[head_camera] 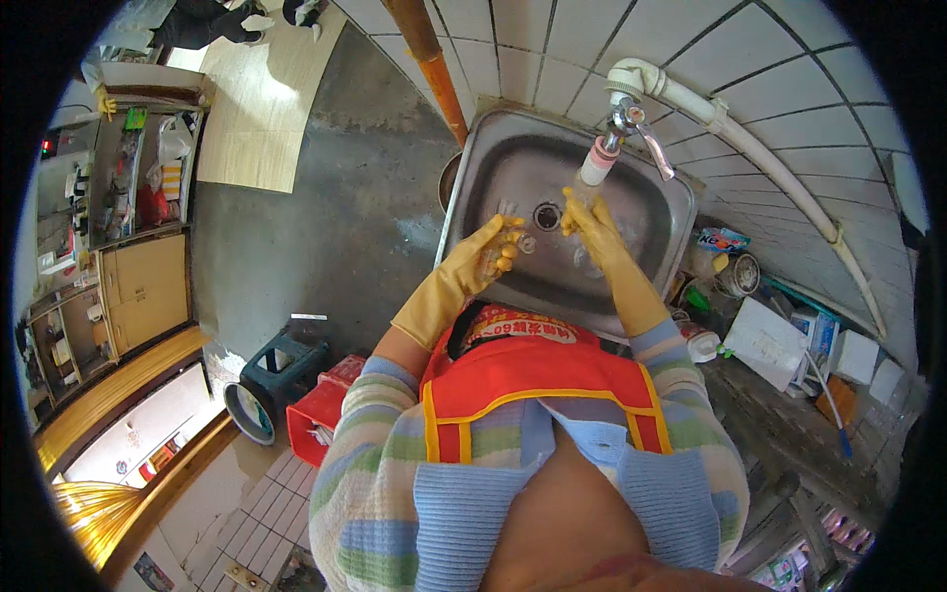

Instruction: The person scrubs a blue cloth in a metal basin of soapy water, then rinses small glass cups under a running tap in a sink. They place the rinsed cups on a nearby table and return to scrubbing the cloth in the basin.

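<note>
My left hand (484, 251), in a yellow rubber glove, is closed around a clear glass bottle (490, 263) over the left part of a stainless steel sink (492, 166). A small clear round piece (526, 243) shows at its fingertips. In a matching glove, my right hand (592, 226) grips a clear, glass-like vessel (587, 191) just below the white and pink end (598, 163) of the tap (627, 118). Whether water runs is too unclear to tell. Further clear items (584, 260) lie on the sink bottom near the drain (547, 215), partly hidden by my right forearm.
Right of the sink, jars (738, 274), a white box (766, 344) and a blue-handled brush (843, 436) crowd a ledge. A bamboo pole (436, 74) leans by the sink. A red bin (307, 422) and dark green stool (285, 366) stand left. Another person (203, 22) is at upper left.
</note>
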Demonstrator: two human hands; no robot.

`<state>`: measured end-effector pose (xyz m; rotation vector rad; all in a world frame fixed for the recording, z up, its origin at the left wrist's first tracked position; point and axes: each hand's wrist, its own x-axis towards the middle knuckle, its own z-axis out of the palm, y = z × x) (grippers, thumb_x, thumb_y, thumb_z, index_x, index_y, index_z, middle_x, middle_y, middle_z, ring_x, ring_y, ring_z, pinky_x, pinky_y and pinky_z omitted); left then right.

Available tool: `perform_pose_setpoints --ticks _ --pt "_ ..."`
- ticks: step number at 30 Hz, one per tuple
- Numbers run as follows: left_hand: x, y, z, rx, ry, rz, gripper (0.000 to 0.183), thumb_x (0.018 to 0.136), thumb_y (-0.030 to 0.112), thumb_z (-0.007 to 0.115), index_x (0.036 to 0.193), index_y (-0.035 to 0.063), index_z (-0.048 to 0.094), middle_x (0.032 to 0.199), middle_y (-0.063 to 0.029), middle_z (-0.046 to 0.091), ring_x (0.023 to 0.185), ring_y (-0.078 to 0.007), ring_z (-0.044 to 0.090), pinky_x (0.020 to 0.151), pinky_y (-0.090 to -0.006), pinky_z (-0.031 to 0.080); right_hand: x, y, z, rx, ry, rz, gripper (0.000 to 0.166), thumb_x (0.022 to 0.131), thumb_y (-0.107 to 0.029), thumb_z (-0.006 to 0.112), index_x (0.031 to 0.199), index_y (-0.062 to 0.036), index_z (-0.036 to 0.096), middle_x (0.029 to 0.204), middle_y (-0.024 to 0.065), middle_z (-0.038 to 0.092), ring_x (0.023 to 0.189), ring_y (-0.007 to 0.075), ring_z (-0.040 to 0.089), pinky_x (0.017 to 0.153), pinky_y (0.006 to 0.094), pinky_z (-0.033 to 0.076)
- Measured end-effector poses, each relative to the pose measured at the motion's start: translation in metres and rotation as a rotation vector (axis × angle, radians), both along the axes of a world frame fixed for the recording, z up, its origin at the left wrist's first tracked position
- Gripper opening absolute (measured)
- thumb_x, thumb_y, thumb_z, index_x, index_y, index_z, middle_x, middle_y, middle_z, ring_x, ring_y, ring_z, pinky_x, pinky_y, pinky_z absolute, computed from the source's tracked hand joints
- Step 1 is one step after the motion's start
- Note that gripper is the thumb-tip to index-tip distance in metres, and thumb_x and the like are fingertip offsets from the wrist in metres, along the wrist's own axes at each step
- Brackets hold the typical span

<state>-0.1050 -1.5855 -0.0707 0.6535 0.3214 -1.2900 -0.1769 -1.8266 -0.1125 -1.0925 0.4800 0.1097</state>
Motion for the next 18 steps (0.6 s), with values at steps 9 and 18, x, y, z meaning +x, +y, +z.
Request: perform_pose_setpoints --ticks 9,18 --pt "0.002 0.003 0.002 -0.026 0.011 -0.043 0.045 0.095 0.043 0.052 0.123 0.008 0.052 0.094 -0.0042 0.056 0.067 -0.0097 0.047 0.052 -0.0196 0.04 -0.001 0.018 0.018 0.993 -0.137 -0.068 0.053 0.092 -0.044 0.056 0.131 -0.0091 0.047 0.08 0.0028 0.055 0.068 0.0142 0.05 0.058 0.0255 0.041" --pt "0.003 0.005 0.008 0.021 0.02 -0.044 0.047 0.096 0.045 0.049 0.124 0.0071 0.051 0.096 -0.0049 0.056 0.064 -0.0081 0.046 0.049 -0.018 0.039 -0.002 0.023 0.032 0.129 -0.134 -0.199 0.046 0.09 -0.014 0.063 0.132 -0.0083 0.047 0.113 0.0083 0.061 0.102 0.0181 0.059 0.088 0.034 0.051"
